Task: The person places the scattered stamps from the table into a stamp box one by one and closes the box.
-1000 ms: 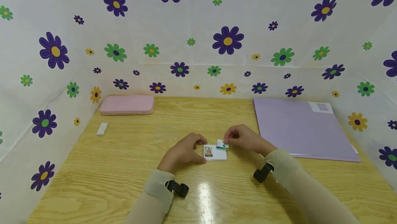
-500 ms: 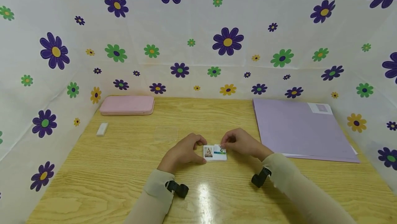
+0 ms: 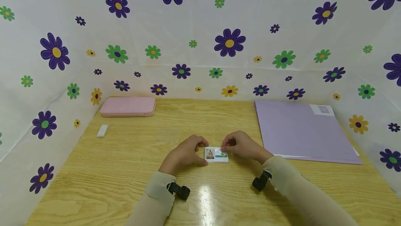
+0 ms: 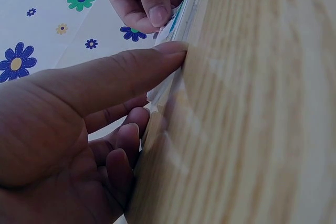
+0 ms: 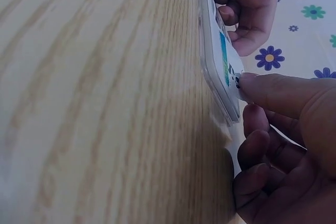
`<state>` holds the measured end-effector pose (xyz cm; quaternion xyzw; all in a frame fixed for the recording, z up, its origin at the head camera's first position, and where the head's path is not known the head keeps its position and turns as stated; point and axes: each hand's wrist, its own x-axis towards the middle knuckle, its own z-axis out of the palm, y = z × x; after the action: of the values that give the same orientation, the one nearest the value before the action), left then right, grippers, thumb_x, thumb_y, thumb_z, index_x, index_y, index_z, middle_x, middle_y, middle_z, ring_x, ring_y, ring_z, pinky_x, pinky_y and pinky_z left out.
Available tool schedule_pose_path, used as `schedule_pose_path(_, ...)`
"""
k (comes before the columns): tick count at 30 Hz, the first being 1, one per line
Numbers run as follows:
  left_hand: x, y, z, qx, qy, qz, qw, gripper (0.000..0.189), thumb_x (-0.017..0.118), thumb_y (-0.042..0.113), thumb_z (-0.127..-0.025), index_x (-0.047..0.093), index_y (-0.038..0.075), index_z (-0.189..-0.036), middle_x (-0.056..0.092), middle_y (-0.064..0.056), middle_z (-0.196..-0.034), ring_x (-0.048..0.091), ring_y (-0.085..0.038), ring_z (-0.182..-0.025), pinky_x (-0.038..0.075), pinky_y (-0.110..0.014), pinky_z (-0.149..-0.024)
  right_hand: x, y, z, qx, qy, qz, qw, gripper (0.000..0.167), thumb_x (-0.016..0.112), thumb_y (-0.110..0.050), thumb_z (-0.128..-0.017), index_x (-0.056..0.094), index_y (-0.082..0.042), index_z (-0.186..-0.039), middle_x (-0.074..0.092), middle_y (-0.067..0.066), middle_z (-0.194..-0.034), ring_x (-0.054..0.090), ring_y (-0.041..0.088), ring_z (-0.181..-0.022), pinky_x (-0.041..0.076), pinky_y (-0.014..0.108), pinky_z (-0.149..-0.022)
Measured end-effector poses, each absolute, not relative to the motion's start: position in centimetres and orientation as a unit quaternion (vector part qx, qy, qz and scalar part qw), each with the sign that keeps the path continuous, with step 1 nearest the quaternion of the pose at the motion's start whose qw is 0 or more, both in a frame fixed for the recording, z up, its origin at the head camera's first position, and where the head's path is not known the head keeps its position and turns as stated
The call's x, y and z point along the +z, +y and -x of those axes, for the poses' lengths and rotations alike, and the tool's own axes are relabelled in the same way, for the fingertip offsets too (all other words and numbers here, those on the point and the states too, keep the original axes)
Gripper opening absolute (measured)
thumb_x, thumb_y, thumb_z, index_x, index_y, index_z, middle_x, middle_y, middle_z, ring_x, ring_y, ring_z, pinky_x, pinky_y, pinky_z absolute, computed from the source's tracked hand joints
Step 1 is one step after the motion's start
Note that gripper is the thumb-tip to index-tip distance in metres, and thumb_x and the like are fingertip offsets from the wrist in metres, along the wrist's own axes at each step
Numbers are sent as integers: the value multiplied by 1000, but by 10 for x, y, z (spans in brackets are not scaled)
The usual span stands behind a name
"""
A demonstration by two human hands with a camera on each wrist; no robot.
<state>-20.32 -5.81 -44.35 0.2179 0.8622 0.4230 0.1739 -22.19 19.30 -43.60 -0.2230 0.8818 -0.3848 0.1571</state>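
Note:
A thin white rectangular block (image 3: 213,160) with clear edges lies flat on the table. My left hand (image 3: 185,152) holds its left end, thumb at the near edge and fingers at the far edge. A small brown figure picture (image 3: 210,154) shows on its left half. Over the right half lies a small picture card (image 3: 221,155) with a blue-green stripe. My right hand (image 3: 242,145) pinches the card's upper right part, hiding that corner. In the right wrist view, the thumb presses on the card's edge, close over the block (image 5: 211,72).
A clear plastic sheet (image 3: 167,135) lies to the left behind the hands. Farther left are a white eraser-like block (image 3: 102,131) and a pink case (image 3: 127,107). A purple folder (image 3: 304,128) with papers lies at right. Flowered cloth (image 3: 200,55) walls the table's back and sides.
My right hand has moved left and nearer, bringing the small card from overhanging the block's upper right corner to lying within its right half. My left hand has stayed in place.

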Motion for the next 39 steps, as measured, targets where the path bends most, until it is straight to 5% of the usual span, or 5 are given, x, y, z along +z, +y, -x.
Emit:
schedule_pose_path(13, -442, -58, 203, 422, 863, -219, 172, 50, 88, 15, -75, 62, 11, -117, 52, -3, -108, 46, -22, -95, 42, -38, -85, -438, 191, 222, -367, 890, 235, 133, 6, 76, -16, -88, 70, -15, -86, 61, -4, -74, 52, 12, -65, 43, 26, -59)
schedule_pose_path(39, -442, -61, 205, 416, 862, -227, 178, 52, 88, 15, -74, 62, 11, -119, 52, -4, -109, 47, -21, -95, 42, -37, -85, -433, 194, 222, -409, 879, 205, 136, 8, 69, -13, -94, 76, -12, -96, 69, -3, -90, 57, 17, -79, 46, 30, -69)
